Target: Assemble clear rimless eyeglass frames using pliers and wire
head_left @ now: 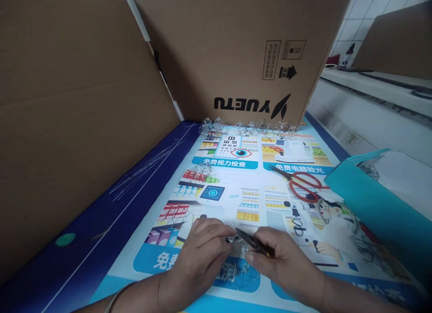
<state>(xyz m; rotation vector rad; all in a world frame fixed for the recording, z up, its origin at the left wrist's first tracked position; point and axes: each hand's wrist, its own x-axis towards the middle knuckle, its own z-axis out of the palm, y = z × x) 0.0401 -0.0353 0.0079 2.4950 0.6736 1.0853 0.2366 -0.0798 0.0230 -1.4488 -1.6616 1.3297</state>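
Observation:
My left hand (199, 254) is closed in a pinch on a small clear bead piece (232, 238) strung on thin wire. My right hand (280, 259) grips small black pliers (251, 242), whose tip meets that bead piece between the two hands. Both hands rest low on a printed poster mat (236, 187). A few clear beads (236, 270) lie on the mat just under the hands.
Red-handled scissors (302, 183) lie on the mat to the right. A row of clear bead pieces (249, 126) sits against the big cardboard box (236, 52). Thin wires (148, 162) lie at left by a cardboard wall (67, 124). A teal box (378, 200) stands at right.

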